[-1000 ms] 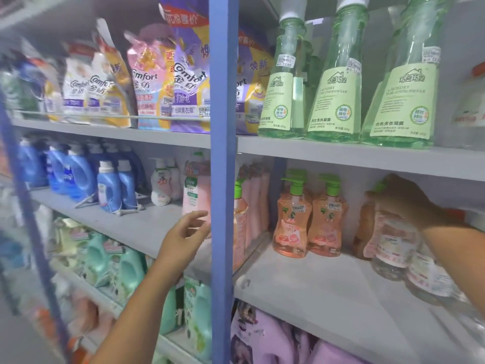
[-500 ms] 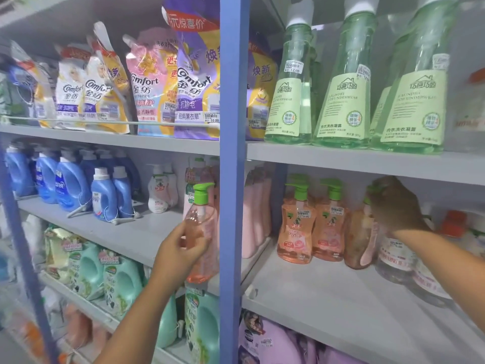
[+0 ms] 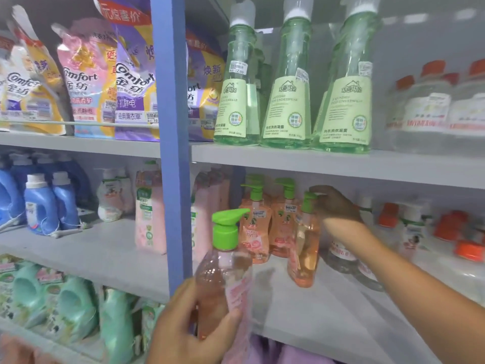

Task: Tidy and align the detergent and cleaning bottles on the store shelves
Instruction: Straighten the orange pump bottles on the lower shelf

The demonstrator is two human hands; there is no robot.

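blue upright post; grey shelf boards

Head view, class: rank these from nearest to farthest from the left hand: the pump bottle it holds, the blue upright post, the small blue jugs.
1. Pump bottle: in the left hand itself.
2. Blue post: just above the hand.
3. Blue jugs: far left, middle shelf.

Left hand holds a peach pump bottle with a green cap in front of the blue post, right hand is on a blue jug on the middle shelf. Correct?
Not quite. In the head view the right hand is on a peach pump bottle on the middle shelf, not a blue jug. The left hand does hold a green-capped peach bottle by the blue post.
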